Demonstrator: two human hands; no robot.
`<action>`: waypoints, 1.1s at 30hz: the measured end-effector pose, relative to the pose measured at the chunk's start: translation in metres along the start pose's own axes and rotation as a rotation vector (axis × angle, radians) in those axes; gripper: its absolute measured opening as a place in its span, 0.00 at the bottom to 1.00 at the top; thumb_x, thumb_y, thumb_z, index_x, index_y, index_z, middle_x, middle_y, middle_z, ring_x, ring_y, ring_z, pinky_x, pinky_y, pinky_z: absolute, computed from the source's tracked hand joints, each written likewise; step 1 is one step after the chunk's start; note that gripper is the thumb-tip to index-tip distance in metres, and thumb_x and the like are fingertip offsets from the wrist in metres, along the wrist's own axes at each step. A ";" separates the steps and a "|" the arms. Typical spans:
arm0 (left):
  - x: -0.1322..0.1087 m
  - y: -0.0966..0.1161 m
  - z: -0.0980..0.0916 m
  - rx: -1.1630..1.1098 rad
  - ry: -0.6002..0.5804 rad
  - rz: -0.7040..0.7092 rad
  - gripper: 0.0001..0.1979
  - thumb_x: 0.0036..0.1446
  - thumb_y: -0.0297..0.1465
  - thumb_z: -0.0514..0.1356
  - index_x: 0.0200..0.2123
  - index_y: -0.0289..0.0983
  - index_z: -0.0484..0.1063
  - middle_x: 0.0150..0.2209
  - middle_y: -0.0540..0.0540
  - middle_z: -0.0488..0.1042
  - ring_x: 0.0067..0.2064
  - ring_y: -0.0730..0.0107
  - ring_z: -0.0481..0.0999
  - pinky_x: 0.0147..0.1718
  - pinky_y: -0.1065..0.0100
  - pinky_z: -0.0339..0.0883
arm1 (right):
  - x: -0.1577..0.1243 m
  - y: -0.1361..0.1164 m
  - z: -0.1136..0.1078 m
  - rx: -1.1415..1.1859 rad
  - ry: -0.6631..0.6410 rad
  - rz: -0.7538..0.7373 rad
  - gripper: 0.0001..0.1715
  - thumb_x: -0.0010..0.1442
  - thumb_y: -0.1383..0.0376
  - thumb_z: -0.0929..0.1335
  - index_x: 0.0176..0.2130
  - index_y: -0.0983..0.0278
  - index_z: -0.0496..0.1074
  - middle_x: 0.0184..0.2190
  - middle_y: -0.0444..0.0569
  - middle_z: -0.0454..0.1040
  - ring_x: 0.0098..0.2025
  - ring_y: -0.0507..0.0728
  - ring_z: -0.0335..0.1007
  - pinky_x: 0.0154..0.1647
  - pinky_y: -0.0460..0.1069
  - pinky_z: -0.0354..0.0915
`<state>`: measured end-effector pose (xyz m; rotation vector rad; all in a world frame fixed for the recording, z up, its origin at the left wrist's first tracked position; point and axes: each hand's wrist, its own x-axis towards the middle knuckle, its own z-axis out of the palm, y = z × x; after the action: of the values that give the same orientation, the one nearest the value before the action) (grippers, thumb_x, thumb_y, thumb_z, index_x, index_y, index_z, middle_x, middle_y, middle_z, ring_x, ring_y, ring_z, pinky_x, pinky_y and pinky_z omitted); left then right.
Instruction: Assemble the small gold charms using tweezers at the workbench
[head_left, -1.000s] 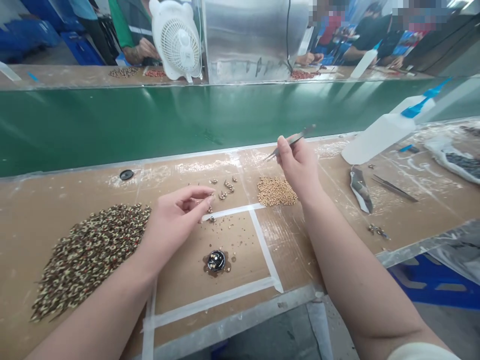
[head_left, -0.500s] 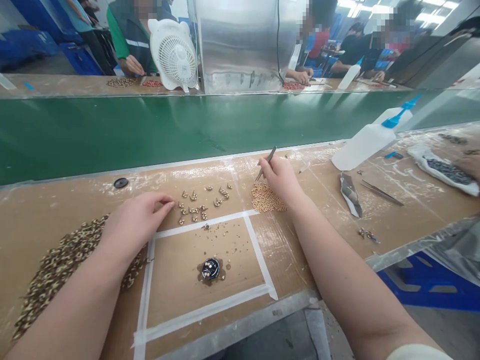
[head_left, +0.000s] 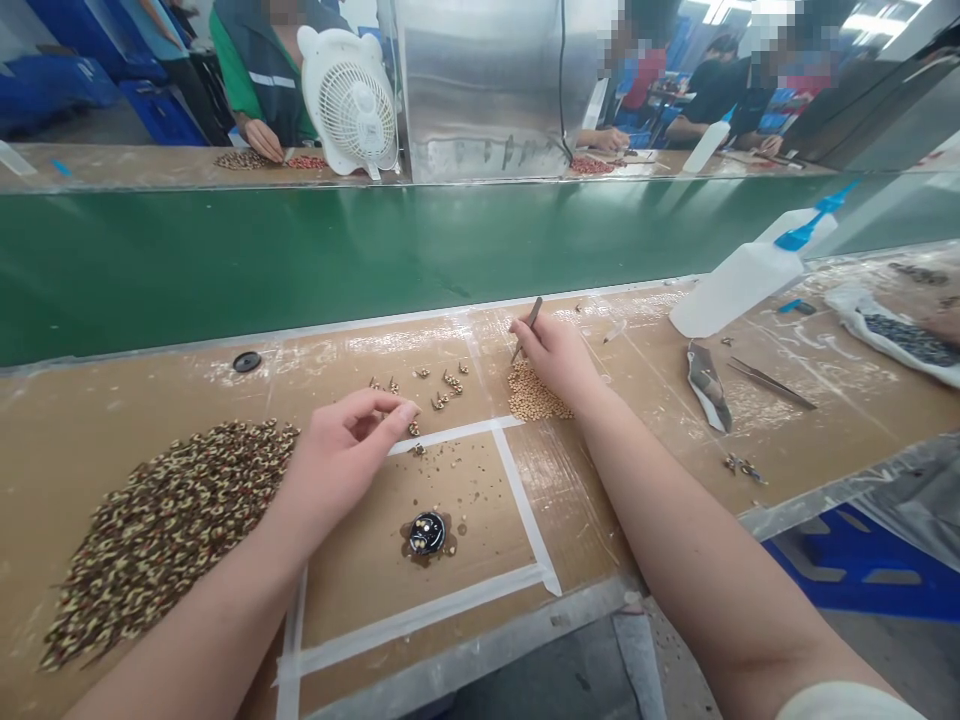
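My left hand [head_left: 346,450] is closed in a pinch, thumb against fingers, over the small brown-and-cream pieces [head_left: 451,383] set out on the table. Whatever the fingertips hold, if anything, is hidden. A dark pair of tweezers [head_left: 535,311] is gripped in my right hand [head_left: 559,362], its tips pointing down at a pile of small tan beads [head_left: 531,396]. Below, inside a white tape outline [head_left: 420,618], sits a small black dish [head_left: 428,534] of dark liquid with a few beads in it. A large heap of brown-and-cream pieces [head_left: 176,520] spreads left of my left hand.
A black round cap [head_left: 247,362] lies at the back left. On the right are a squeeze bottle [head_left: 735,290], spare tweezers [head_left: 772,384] and a grey-and-white scrap [head_left: 708,385]. Beyond the green belt [head_left: 315,260] stand a white fan [head_left: 352,100] and several people working.
My left hand has moved right, from the left edge of the laid-out pieces to over them, uncovering more of the heap. My right hand stays at the beads with the tweezers.
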<state>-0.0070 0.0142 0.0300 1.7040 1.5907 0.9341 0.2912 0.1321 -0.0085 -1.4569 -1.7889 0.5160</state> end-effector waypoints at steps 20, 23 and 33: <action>0.000 -0.012 0.027 -0.313 -0.192 -0.106 0.17 0.68 0.44 0.64 0.34 0.38 0.83 0.28 0.49 0.75 0.24 0.77 0.58 0.22 0.72 0.51 | -0.001 0.002 0.000 -0.109 0.009 -0.003 0.19 0.76 0.54 0.64 0.37 0.62 0.72 0.27 0.48 0.75 0.33 0.59 0.71 0.36 0.52 0.56; 0.001 -0.014 0.029 -0.364 -0.188 -0.129 0.18 0.67 0.45 0.65 0.34 0.37 0.83 0.30 0.48 0.76 0.23 0.79 0.56 0.21 0.74 0.50 | 0.001 0.005 0.000 -0.119 0.007 -0.003 0.18 0.76 0.55 0.65 0.36 0.62 0.73 0.28 0.49 0.75 0.34 0.59 0.72 0.36 0.52 0.56; 0.006 -0.010 0.035 -0.779 -0.382 -0.336 0.20 0.65 0.49 0.69 0.39 0.36 0.82 0.38 0.46 0.78 0.18 0.86 0.54 0.14 0.78 0.41 | -0.043 -0.051 0.018 0.542 -0.009 -0.251 0.21 0.77 0.52 0.67 0.39 0.62 0.80 0.26 0.43 0.77 0.26 0.50 0.72 0.31 0.48 0.68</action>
<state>0.0166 0.0214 0.0031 0.9571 1.0134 0.8358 0.2471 0.0802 0.0035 -0.8481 -1.6368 0.7995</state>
